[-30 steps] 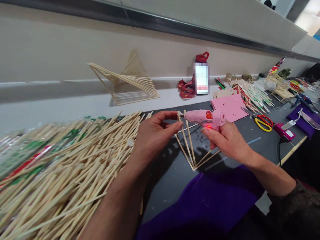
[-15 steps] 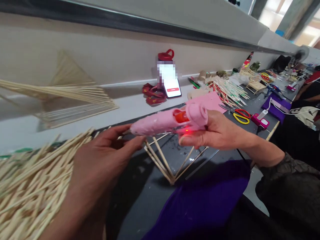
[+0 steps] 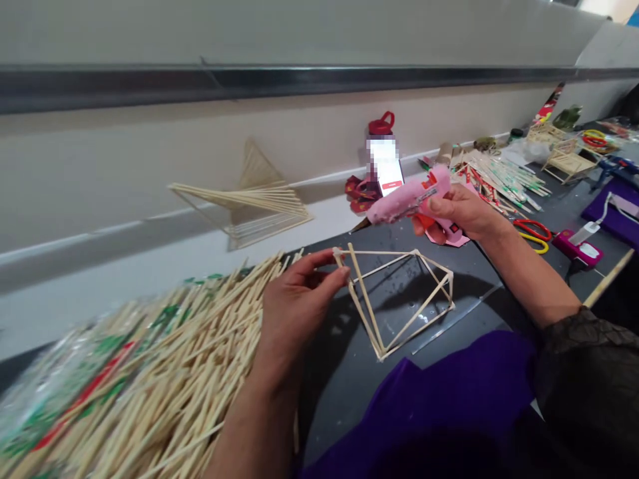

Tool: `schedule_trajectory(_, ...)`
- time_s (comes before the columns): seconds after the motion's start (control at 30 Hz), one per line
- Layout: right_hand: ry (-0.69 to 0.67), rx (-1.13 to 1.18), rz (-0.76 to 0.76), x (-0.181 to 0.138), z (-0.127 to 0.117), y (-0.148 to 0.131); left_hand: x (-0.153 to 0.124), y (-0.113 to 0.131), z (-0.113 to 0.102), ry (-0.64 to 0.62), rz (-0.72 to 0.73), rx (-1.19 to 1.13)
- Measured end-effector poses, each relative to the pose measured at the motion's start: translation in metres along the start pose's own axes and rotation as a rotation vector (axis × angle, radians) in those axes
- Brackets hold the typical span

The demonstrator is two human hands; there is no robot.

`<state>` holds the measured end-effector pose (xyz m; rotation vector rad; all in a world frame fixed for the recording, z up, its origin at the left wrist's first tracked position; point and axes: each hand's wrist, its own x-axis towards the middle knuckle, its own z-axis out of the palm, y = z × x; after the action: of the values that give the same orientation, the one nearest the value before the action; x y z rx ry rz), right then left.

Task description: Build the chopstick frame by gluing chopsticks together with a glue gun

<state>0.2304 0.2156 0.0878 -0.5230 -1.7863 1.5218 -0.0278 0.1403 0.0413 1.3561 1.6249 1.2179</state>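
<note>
My left hand (image 3: 304,293) pinches the upper left corner of a small frame of glued wooden sticks (image 3: 367,303), which rests on the dark table. Whitish glue shows at several of its joints. My right hand (image 3: 462,209) grips a pink hot glue gun (image 3: 404,199), its dark nozzle pointing left and down, above the frame's far side and apart from it. A large pile of loose wooden sticks (image 3: 200,372) lies left of my left hand, partly on plastic packaging (image 3: 84,379).
A twisted stick model (image 3: 249,199) stands on the ledge by the wall. A lit phone (image 3: 387,166) leans against a red-capped bottle (image 3: 382,124). Scissors (image 3: 534,231), a magenta power block (image 3: 578,249) and wrapped sticks (image 3: 509,176) lie to the right.
The glue gun has moved up and right, away from my left fingertips and the frame's corner. The view has shifted left, showing more of the frame and the stick pile.
</note>
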Motion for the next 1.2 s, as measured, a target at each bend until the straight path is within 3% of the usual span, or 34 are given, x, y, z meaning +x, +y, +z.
schedule_trajectory(0.3, -0.101, -0.210, 0.039, 0.004, 0.010, 0.014, -0.002, 0.000, 0.001, 0.055, -0.033, -0.022)
schedule_trajectory(0.53, 0.015, -0.255, 0.036, 0.005, 0.014, 0.018, -0.001, -0.001, 0.002, 0.062, -0.026, -0.030)
schedule_trajectory(0.93, 0.058, -0.277, 0.073, 0.008, 0.025, 0.025, -0.004, 0.005, 0.003, 0.055, -0.029, -0.011)
schedule_trajectory(1.2, 0.084, -0.310, 0.013, 0.008, 0.026, 0.031, -0.004, 0.005, 0.003, 0.048, -0.038, -0.015)
